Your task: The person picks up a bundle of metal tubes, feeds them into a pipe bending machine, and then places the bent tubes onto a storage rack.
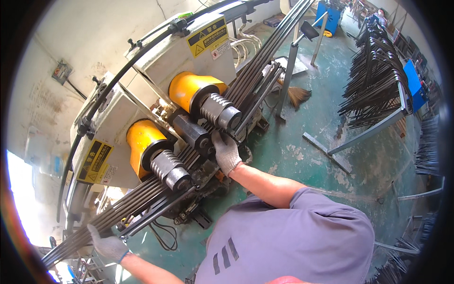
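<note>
A bundle of long dark metal rods [142, 196] runs diagonally through a grey machine [118, 118] with two yellow housings [187, 87] and two grooved steel rollers [170, 170]. My left hand [105, 244], in a grey glove, grips the rods at the lower left end of the bundle. My right hand [226, 152], also gloved, rests on the rods beside the dark block [191, 132] between the two rollers, fingers curled over them. The rods carry on past the upper roller [220, 111] toward the top right.
The floor [331, 123] is worn green concrete. A metal rack of bent rods [373, 80] stands at the right, a broom [298, 96] lies beside a steel support stand [289, 71], and black cables [163, 236] lie below the machine. The pale wall [85, 42] is behind it.
</note>
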The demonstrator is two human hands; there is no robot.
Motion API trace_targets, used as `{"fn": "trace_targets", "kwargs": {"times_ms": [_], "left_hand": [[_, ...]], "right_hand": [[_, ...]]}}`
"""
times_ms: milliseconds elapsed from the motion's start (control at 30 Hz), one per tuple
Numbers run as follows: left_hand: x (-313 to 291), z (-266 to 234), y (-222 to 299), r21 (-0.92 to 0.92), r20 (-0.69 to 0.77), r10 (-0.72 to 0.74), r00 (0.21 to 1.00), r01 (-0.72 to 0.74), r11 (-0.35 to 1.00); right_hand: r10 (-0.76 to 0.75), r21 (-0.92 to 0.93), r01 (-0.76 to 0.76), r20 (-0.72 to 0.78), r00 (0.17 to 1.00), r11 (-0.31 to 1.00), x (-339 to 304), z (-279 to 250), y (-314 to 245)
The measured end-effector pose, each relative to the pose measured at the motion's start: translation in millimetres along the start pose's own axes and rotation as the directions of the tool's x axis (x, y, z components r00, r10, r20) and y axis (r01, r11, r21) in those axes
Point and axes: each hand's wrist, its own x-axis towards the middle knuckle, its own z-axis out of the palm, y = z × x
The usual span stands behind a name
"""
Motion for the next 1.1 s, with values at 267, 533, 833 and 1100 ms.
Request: {"fn": "trace_targets", "kwargs": {"times_ms": [267, 533, 833, 1100], "left_hand": [[18, 53, 95, 0.018, 0.035, 0.173, 0.984, -0.174, 0.985], [-14, 131, 151, 0.121, 0.238, 0.182, 0.954, -0.215, 0.969], [-53, 220, 180, 0.256, 0.619, 0.414, 0.667, -0.670, 0.697], [-51, 224, 176, 0.150, 0.584, 0.353, 0.731, -0.525, 0.837]], "right_hand": [[0.103, 0.093, -0.109, 0.066, 0.993, 0.990, 26, 2, -8], [0.178, 0.207, -0.218, 0.196, 0.964, 0.954, 42, 3, -16], [0.099, 0.235, -0.136, 0.160, 0.982, 0.962, 46, 5, -18], [0.150, 0.244, -0.198, 0.201, 0.968, 0.949, 38, 6, -40]]}}
